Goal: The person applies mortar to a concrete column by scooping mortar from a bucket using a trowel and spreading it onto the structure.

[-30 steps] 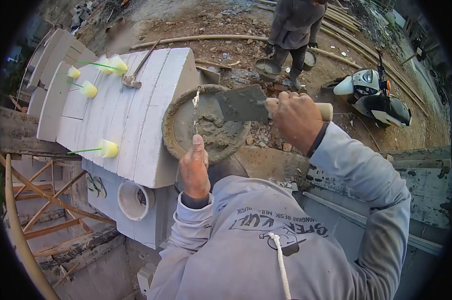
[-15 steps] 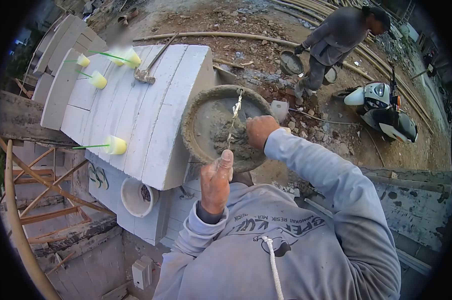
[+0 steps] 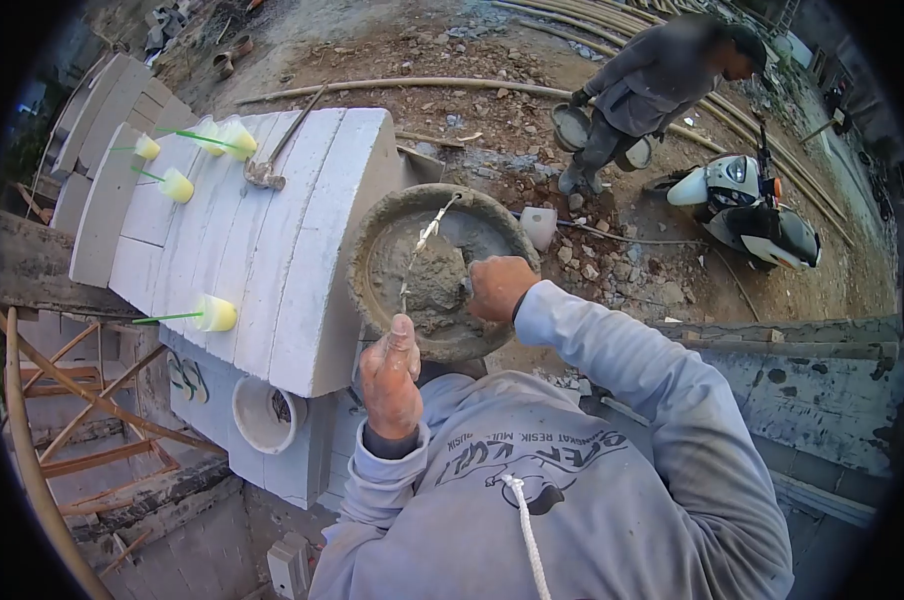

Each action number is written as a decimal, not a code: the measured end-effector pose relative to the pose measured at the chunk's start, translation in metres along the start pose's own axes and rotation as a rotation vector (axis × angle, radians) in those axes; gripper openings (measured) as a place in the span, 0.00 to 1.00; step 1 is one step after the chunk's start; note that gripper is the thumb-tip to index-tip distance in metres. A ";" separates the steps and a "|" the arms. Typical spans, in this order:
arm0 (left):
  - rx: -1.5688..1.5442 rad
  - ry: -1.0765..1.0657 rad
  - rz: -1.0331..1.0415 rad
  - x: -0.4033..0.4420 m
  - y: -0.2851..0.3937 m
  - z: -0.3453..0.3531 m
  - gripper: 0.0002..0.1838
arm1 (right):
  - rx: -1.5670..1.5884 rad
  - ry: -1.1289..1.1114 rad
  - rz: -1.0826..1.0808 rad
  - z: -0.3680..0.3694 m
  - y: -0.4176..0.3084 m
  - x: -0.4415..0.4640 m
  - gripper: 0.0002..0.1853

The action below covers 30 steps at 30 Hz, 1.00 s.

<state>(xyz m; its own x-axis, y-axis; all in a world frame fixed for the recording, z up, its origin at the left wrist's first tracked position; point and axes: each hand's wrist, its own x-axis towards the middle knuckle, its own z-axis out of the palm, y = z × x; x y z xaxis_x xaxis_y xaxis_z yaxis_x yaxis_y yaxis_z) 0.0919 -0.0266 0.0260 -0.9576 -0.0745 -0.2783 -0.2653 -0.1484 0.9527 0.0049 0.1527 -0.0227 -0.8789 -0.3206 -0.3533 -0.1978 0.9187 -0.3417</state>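
Observation:
A round mortar-crusted bucket (image 3: pixel 372 215) hangs tilted in front of my chest, with a heap of wet grey mortar (image 3: pixel 437 280) inside. My left hand (image 3: pixel 392 375) is closed around the lower end of its rope handle (image 3: pixel 422 240), thumb upward. Over the bucket's right side, my right hand (image 3: pixel 500 288) is closed on the trowel's handle. The hand hides most of the trowel; its blade is down in the mortar and can hardly be made out.
Left of the bucket is a stack of pale blocks (image 3: pixel 222 230) bearing a hammer (image 3: pixel 265 174) and several yellow drinks with green straws. A white pail (image 3: pixel 264 415) stands below. Beyond are a person (image 3: pixel 652 75) with two buckets, a motorbike (image 3: pixel 737 200) and long poles.
The trowel blade, earlier raised above the bucket's rim, has gone down into the mortar with my right hand. The other person has moved to the right and turned.

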 end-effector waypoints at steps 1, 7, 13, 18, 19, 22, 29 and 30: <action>-0.009 -0.003 -0.007 0.000 0.000 0.000 0.27 | 0.007 -0.003 0.000 -0.001 -0.002 -0.001 0.13; -0.054 -0.024 -0.050 0.000 0.005 0.007 0.26 | 0.058 0.007 0.019 0.004 0.000 -0.008 0.13; -0.185 -0.007 -0.103 0.010 0.006 -0.003 0.26 | 0.104 0.034 0.065 -0.003 0.008 -0.018 0.14; -0.179 0.019 -0.089 0.013 0.006 -0.007 0.26 | 0.090 0.060 0.054 -0.008 0.014 -0.022 0.14; -0.178 0.012 -0.079 0.013 0.003 -0.008 0.26 | 0.086 0.090 0.048 -0.004 0.017 -0.021 0.13; -0.179 0.020 -0.073 0.012 0.004 -0.008 0.26 | 0.080 0.109 0.023 -0.004 0.020 -0.023 0.13; -0.307 -0.077 -0.011 0.017 0.001 -0.011 0.21 | 0.246 0.159 0.052 -0.003 0.009 -0.043 0.10; -0.340 -0.096 -0.012 0.020 0.000 -0.014 0.21 | 0.288 0.142 0.055 -0.003 0.007 -0.047 0.11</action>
<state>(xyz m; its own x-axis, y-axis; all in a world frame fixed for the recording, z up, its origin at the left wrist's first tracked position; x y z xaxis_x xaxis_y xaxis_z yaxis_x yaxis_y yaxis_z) 0.0741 -0.0421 0.0183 -0.9650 0.0198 -0.2614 -0.2397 -0.4698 0.8496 0.0437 0.1750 -0.0054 -0.9408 -0.2178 -0.2599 -0.0349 0.8246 -0.5647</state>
